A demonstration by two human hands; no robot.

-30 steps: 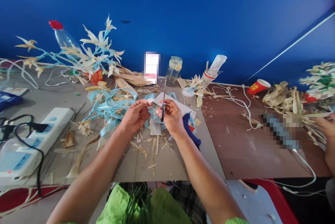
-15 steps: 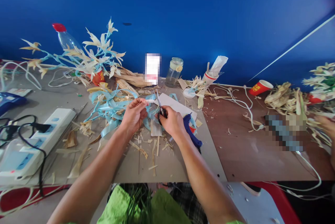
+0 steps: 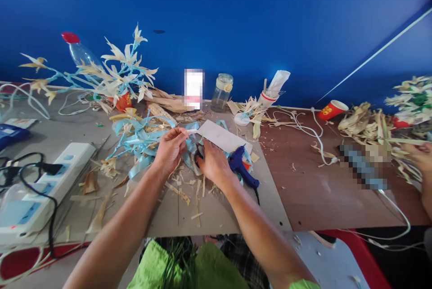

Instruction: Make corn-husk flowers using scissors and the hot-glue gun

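My left hand (image 3: 171, 148) is closed, thumb and fingers pinching a pale strip (image 3: 192, 131) that looks like corn husk. A thin dark wire (image 3: 178, 205) runs down from below that hand; whether the fingers hold it, I cannot tell. My right hand (image 3: 215, 163) grips black-handled scissors (image 3: 198, 151), their blades lowered beside the strip and partly hidden. Behind my right hand lies a white card (image 3: 221, 135), with a blue glue gun (image 3: 243, 168) just right of the wrist. Light blue ribbon (image 3: 141, 165) and blue-wrapped stems lie left of my hands.
Husk flowers on blue stems (image 3: 114, 73) stand in a red cup at back left. A power strip (image 3: 64, 176) lies left. At the back are a glass jar (image 3: 222, 93) and a white cup (image 3: 268, 97). Another person's hand (image 3: 418, 156) is at far right among husks.
My right hand has moved slightly left and turned, and the scissors now point lower instead of upward. My left hand keeps its pinch on the strip. The view has shifted slightly.
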